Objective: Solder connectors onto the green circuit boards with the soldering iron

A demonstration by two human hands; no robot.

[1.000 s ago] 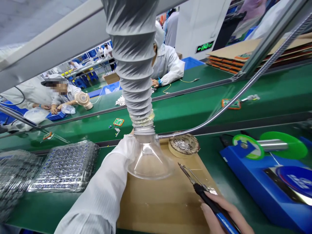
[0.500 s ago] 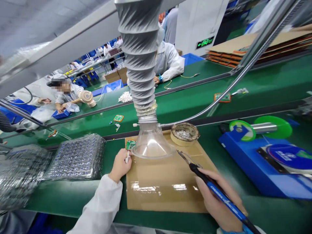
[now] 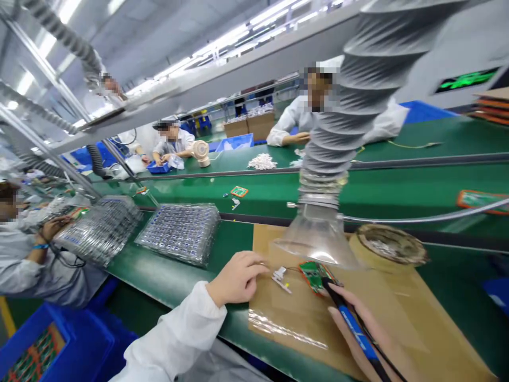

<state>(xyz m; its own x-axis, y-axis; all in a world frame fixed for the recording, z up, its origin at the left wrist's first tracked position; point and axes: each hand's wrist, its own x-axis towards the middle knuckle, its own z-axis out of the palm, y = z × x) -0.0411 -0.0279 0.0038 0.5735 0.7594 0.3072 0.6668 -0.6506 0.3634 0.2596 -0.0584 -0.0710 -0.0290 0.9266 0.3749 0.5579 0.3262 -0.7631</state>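
Observation:
My right hand (image 3: 368, 331) grips the blue-and-black handle of a soldering iron (image 3: 353, 326). The iron's front end reaches over a green circuit board (image 3: 311, 276) with an orange edge, which lies on a sheet of brown cardboard (image 3: 288, 326). Its tip is hard to make out against the board. To the left, my left hand (image 3: 240, 278) has its fingers partly stretched, with nothing seen in them. Close to those fingertips lies a small white connector piece (image 3: 280, 278) with a yellow spot; a thin wire runs from it towards the board.
A clear fume hood (image 3: 318, 239) on a grey hose hangs just above the board. Right of it stands a round tub (image 3: 368, 260) with silvery bits. Stacked clear trays (image 3: 178, 233) stand left. Co-workers sit across the green belt (image 3: 270, 191) and at far left.
The view has swung left. The circuit board and white piece now lie nearer, below the hood. My left hand has let go of the white piece; the iron has moved onto the board.

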